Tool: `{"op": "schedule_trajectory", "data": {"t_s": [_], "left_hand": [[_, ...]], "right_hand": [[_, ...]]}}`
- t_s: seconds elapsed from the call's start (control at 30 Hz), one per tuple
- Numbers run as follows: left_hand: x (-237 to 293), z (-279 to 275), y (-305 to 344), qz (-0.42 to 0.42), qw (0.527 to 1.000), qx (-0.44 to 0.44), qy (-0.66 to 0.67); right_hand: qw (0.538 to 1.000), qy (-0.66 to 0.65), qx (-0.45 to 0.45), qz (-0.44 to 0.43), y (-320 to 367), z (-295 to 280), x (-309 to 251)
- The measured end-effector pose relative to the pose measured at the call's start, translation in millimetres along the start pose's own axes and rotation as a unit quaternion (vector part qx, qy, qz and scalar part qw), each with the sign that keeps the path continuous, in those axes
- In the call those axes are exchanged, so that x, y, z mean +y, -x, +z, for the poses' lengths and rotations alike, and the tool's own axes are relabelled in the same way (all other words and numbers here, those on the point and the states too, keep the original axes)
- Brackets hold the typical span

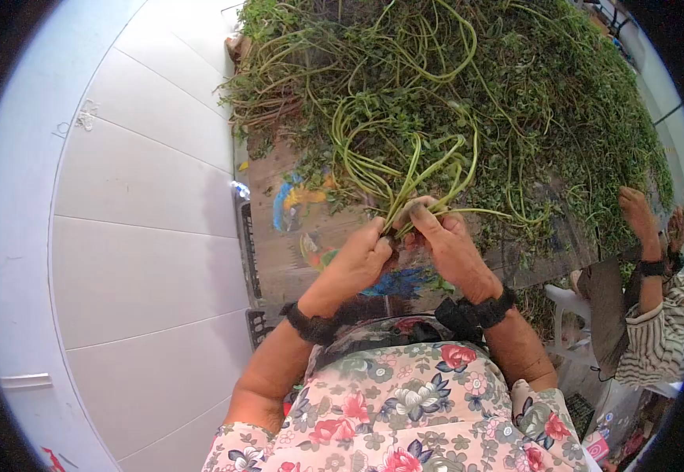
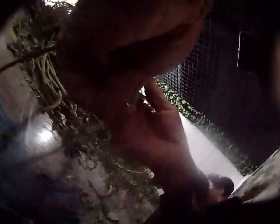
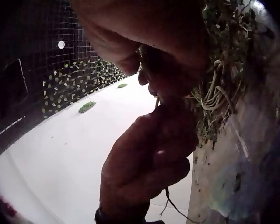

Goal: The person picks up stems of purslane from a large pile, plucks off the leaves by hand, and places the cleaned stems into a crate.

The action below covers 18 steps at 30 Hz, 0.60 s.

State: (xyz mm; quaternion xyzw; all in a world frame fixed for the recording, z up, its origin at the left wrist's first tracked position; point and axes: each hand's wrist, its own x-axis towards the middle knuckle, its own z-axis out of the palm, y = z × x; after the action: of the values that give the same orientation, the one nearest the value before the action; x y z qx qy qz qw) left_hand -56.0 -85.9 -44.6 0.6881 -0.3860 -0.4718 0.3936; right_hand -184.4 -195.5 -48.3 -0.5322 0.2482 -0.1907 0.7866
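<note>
A bunch of long green stems (image 1: 419, 175) loops up from both hands in the head view, over the table's near part. My left hand (image 1: 358, 256) grips the gathered ends from the left. From the right, my right hand (image 1: 454, 245) pinches the same stems, thumb on top, close beside the left fingers. One stem sticks out rightward past the right hand. In the right wrist view, a thin branching strand (image 3: 169, 203) hangs below the left hand (image 3: 144, 158). Both wrist views are dark, and the fingers hide the stem ends.
A thick heap of leafy green plants (image 1: 546, 118) covers most of the wooden table (image 1: 267, 177). White wall panels (image 1: 145, 197) run along the left. Another person's hand (image 1: 637, 212) is at the table's right side, near a white plastic chair (image 1: 566, 311).
</note>
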Motion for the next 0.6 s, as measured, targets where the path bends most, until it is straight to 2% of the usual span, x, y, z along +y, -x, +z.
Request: {"op": "schedule_trajectory", "data": {"t_s": [0.13,0.27,0.33,0.37,0.4,0.43,0.5,0.53,0.6], "left_hand": [[1,-1,-4,-0.076,0.99,0.004,0.12],[15,-6,-9,-0.149,0.925,-0.002,0.349],[16,-9,-10,-0.141,0.91,-0.049,0.387],[17,-10,-10,-0.137,0.901,-0.072,0.406],[23,-7,-8,-0.138,0.899,-0.076,0.408],[33,-4,-4,-0.138,0.898,-0.08,0.411],[40,0,-2,-0.129,0.898,-0.101,0.409],[40,1,-1,-0.121,0.898,-0.118,0.405],[41,2,1,-0.117,0.901,-0.137,0.394]], "right_hand": [[0.999,0.046,-0.014,-0.025,2,4,5],[0.953,0.137,0.043,-0.267,0,26,17],[0.981,-0.012,0.064,-0.181,1,24,14],[0.984,-0.087,0.074,-0.136,1,23,13],[0.978,-0.183,0.088,-0.056,-1,19,7],[0.958,-0.28,0.057,-0.012,-3,11,6],[0.883,-0.463,-0.008,0.073,-8,-5,3],[0.863,-0.495,0.005,0.105,-9,-3,-5],[0.863,-0.492,-0.034,0.114,-11,-9,2]]}}
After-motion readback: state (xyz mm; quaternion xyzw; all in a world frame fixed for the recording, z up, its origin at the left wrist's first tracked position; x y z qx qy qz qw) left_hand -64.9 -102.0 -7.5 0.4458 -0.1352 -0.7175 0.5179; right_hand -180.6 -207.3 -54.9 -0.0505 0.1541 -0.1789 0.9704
